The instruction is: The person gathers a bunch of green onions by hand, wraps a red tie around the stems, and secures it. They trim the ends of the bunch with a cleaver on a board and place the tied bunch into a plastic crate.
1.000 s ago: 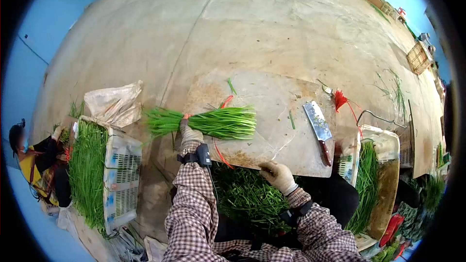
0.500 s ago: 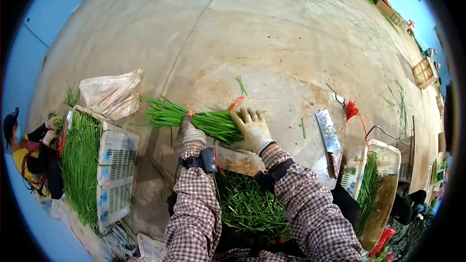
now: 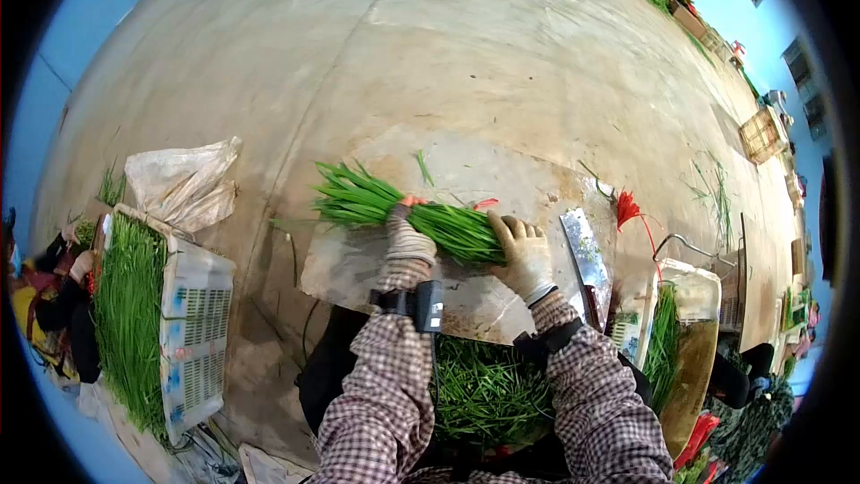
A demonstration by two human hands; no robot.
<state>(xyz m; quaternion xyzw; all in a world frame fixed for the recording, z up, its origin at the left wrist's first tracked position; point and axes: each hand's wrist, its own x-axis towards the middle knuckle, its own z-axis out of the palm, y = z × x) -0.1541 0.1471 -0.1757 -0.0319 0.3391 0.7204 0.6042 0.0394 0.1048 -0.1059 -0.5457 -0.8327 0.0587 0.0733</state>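
Our left hand [image 3: 410,235], in a pale glove, is closed around a bunch of long, chive-like greens [image 3: 461,231], seen from our head camera over a work board. Our right hand [image 3: 524,255], also gloved, rests at the bunch's right end with its fingers bent and partly opened; they touch the stalks, though we cannot tell whether they pinch them.

Beneath the greens lies a thin, stained grey board [image 3: 349,260], a cleaver [image 3: 587,246] flat on it just beside our right hand. Red strings [image 3: 627,208] lie near its far right corner. A heap of cut greens [image 3: 493,390] fills the space below the near edge. Plastic crates of greens flank us, one at left [image 3: 197,332] and one at right [image 3: 699,291], on a wide concrete floor [image 3: 448,54] bounded by blue walls [image 3: 779,9]. A co-worker [image 3: 63,287] sits beyond the left crate.

The bunch lies over the board's left half, its loose leaf tips fanned toward upper left. Its long axis slants gently down to the right, where the tighter end meets our right palm side.
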